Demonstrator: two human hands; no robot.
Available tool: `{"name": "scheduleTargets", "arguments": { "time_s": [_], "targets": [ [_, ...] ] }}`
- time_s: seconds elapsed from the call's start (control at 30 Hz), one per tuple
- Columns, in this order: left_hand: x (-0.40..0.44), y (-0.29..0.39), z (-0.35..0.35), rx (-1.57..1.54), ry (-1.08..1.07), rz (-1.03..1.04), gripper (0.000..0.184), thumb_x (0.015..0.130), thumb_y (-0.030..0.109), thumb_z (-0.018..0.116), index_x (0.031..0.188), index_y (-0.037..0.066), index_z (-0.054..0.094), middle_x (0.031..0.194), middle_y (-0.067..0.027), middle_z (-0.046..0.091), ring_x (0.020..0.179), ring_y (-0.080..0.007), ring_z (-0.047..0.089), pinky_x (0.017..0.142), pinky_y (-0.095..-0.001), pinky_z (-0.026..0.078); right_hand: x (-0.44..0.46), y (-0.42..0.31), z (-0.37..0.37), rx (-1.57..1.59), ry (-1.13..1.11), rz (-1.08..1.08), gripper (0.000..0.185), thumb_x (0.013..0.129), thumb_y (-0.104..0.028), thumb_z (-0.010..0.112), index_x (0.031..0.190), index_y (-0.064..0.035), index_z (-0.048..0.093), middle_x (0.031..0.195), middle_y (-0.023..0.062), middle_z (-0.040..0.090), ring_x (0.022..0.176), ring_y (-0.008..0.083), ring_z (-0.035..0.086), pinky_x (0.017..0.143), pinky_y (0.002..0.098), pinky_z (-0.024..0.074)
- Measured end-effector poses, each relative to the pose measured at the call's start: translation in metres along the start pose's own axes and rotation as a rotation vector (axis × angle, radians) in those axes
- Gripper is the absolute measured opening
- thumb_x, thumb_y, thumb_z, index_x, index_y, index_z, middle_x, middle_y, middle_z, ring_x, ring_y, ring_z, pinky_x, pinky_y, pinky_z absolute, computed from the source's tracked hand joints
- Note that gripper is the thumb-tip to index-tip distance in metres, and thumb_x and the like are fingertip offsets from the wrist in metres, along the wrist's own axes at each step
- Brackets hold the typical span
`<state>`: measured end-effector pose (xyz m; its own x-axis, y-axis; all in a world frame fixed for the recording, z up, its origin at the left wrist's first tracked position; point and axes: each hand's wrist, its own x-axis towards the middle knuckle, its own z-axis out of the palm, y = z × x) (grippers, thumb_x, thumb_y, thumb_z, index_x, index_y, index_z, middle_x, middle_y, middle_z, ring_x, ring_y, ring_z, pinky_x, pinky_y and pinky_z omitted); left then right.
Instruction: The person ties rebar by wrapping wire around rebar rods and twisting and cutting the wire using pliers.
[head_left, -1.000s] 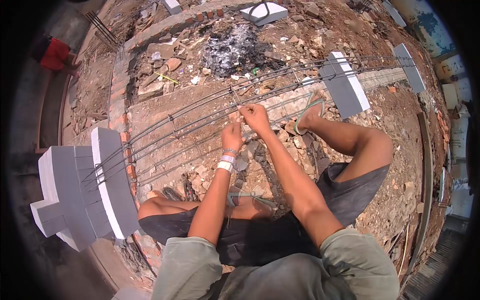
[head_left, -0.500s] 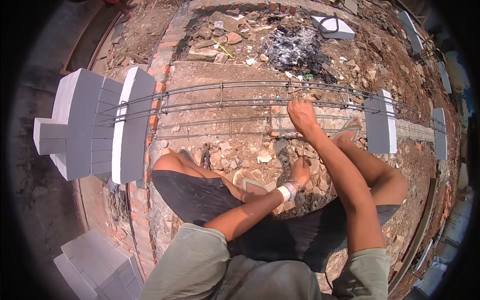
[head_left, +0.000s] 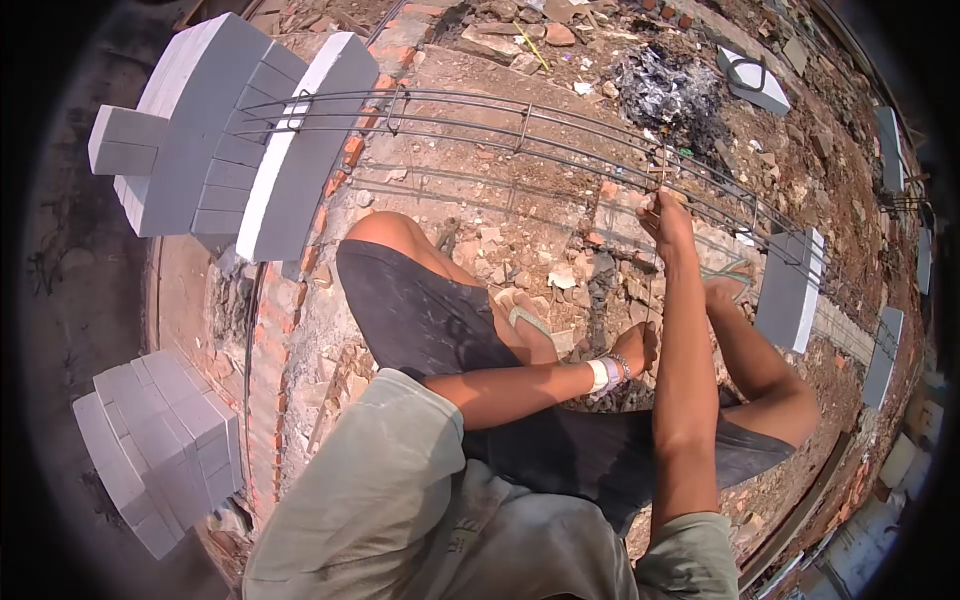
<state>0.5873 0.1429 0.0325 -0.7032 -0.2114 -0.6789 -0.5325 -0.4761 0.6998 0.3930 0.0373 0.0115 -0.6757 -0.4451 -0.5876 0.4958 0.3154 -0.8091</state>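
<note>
A long rebar cage (head_left: 522, 128) of thin bars with square stirrups spans in front of me, raised over the rubble. My right hand (head_left: 672, 228) is at its near bar, fingers curled together by a stirrup. A thin dark wire (head_left: 651, 290) appears to run from this hand down toward my left hand. My left hand (head_left: 634, 347), with a white band and bracelet at the wrist, is closed low between my knees. The wire's end seems to be in its fingers, though the grip is partly hidden.
Grey-white lightweight blocks (head_left: 310, 150) hold up the cage's left end, and another block (head_left: 792, 290) supports the right. More blocks (head_left: 160, 440) are stacked at lower left. A brick edge (head_left: 275, 370) runs along the left. Ash (head_left: 668, 95) and broken stones lie beyond the cage.
My view has turned and tilted, so the cage now slants down to the right. My right hand's fingers have loosened from around the stirrup, and a thin wire now shows between my hands.
</note>
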Motion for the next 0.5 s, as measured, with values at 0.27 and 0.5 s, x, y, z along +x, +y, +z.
{"name": "scheduleTargets", "arguments": {
  "time_s": [0.27,0.5],
  "targets": [
    [0.056,0.052,-0.158,1.051,-0.542,-0.201,0.048,0.078,0.043,0.075,0.110,0.007,0.072,0.112,-0.0120,0.071,0.096,-0.0240,0.068,0.078,-0.0384,0.055,-0.010,-0.005,-0.008,0.218,-0.020,0.161,0.024,0.091,-0.041,0.070,0.095,-0.0177,0.067,0.065,-0.0102,0.041,0.056,0.0072,0.032,0.058,0.0289,0.0270],
    [0.093,0.001,-0.260,0.828,0.711,-0.246,0.044,0.084,0.036,0.063,0.107,0.000,0.070,0.107,-0.0183,0.071,0.099,-0.0364,0.069,0.085,-0.0477,0.053,0.007,0.001,-0.024,-0.534,0.115,-0.359,0.049,0.079,-0.045,0.078,0.097,0.0005,0.076,0.091,0.0156,0.073,0.080,0.0265,0.069,0.075,0.0369,0.0518]
  ]
}}
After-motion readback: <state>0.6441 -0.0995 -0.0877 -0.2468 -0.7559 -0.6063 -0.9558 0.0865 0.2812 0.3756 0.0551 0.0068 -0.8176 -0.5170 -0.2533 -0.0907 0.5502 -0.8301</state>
